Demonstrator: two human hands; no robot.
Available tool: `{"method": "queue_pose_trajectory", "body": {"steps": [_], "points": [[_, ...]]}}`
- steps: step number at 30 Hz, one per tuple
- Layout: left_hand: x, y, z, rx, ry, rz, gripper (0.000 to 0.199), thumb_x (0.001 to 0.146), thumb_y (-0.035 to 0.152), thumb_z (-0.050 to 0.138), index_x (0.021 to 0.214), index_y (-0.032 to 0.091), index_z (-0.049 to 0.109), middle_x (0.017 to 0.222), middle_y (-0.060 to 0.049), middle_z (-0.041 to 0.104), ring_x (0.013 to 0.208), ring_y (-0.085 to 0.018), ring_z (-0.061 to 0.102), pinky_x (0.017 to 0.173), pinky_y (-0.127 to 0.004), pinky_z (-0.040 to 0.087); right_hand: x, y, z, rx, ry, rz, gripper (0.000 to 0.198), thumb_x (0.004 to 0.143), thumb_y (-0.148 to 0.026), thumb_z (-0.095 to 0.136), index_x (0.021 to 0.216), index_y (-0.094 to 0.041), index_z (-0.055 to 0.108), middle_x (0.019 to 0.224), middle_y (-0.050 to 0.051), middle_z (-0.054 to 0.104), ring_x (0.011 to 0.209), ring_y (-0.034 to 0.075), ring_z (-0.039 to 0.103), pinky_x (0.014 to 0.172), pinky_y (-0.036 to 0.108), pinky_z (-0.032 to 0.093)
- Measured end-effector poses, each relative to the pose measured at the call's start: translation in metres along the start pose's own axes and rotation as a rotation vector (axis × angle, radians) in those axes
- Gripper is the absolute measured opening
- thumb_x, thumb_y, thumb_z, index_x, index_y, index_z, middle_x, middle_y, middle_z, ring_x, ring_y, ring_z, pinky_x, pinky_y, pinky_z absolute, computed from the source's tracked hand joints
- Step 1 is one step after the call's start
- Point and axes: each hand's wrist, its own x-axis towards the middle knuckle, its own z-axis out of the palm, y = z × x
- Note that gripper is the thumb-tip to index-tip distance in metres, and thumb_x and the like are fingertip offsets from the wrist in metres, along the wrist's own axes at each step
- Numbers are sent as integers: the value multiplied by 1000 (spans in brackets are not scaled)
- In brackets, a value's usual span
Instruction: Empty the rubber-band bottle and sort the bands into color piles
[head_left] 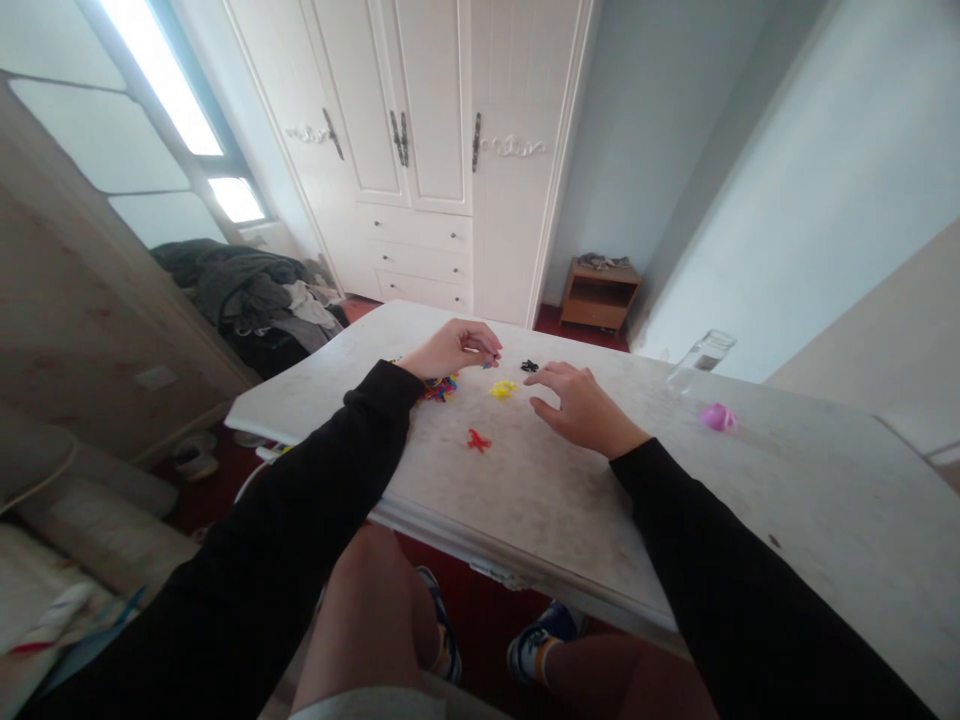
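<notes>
My left hand [459, 346] is over the table with thumb and fingers pinched around a few tiny coloured pieces [491, 362], too small to name. Partly hidden behind its wrist lies a mixed multicoloured pile [441, 390] of similar thin pieces. My right hand [574, 405] hovers low with fingers apart and nothing in them. Close to its fingertips are a small black pile [529, 366] and a yellow pile [503, 389]. A red pile [478, 440] sits nearer to me.
A clear glass jar [701, 362] stands at the right of the white table [540, 500], with a pink object [718, 417] beside it. Beyond the table are a white wardrobe [420, 240], a small brown cabinet [600, 292] and heaped dark clothes [240, 290].
</notes>
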Motion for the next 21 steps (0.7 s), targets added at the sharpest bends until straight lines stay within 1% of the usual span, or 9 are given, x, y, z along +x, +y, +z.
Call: {"method": "queue_pose_trajectory", "body": {"steps": [5, 7, 10, 14, 16, 21], "points": [[-1, 4, 3, -87, -3, -40, 43, 69, 39, 99, 89, 13, 71, 82, -7, 79, 84, -23, 82, 78, -31, 65, -4, -13, 4, 19, -57, -45, 44, 100, -26, 56, 143, -21, 65, 140, 16, 70, 132, 33, 61, 109, 56, 43], [-1, 6, 5, -92, 1, -66, 44, 69, 40, 99, 88, 14, 71, 81, -7, 79, 86, -24, 83, 76, -30, 65, -5, -16, 4, 31, -73, -53, 49, 101, -26, 56, 150, -23, 60, 145, 16, 68, 134, 33, 60, 111, 59, 43], [-2, 8, 10, -90, -9, -84, 42, 69, 38, 99, 87, 13, 71, 83, -8, 80, 85, -22, 82, 77, -29, 65, -5, -23, 5, 57, -95, -57, 55, 102, -27, 56, 157, -27, 54, 156, 16, 61, 141, 34, 57, 114, 66, 40], [-3, 11, 14, -82, -32, -76, 37, 70, 36, 97, 86, 13, 72, 85, -8, 81, 83, -21, 81, 81, -31, 66, -4, -31, 8, 79, -128, -27, 60, 103, -28, 55, 162, -30, 48, 165, 14, 53, 147, 35, 52, 116, 74, 38], [-3, 12, 14, -86, -39, -78, 36, 70, 36, 97, 85, 14, 72, 85, -8, 81, 83, -21, 81, 82, -32, 67, -4, -32, 10, 75, -129, -11, 60, 103, -28, 56, 162, -30, 48, 165, 14, 53, 148, 35, 52, 116, 74, 38], [-3, 12, 14, -94, -37, -70, 36, 69, 34, 98, 86, 13, 73, 87, -8, 81, 82, -21, 81, 84, -32, 67, -3, -30, 14, 50, -111, -4, 58, 102, -27, 56, 160, -26, 51, 164, 16, 55, 146, 35, 55, 117, 72, 37]]}}
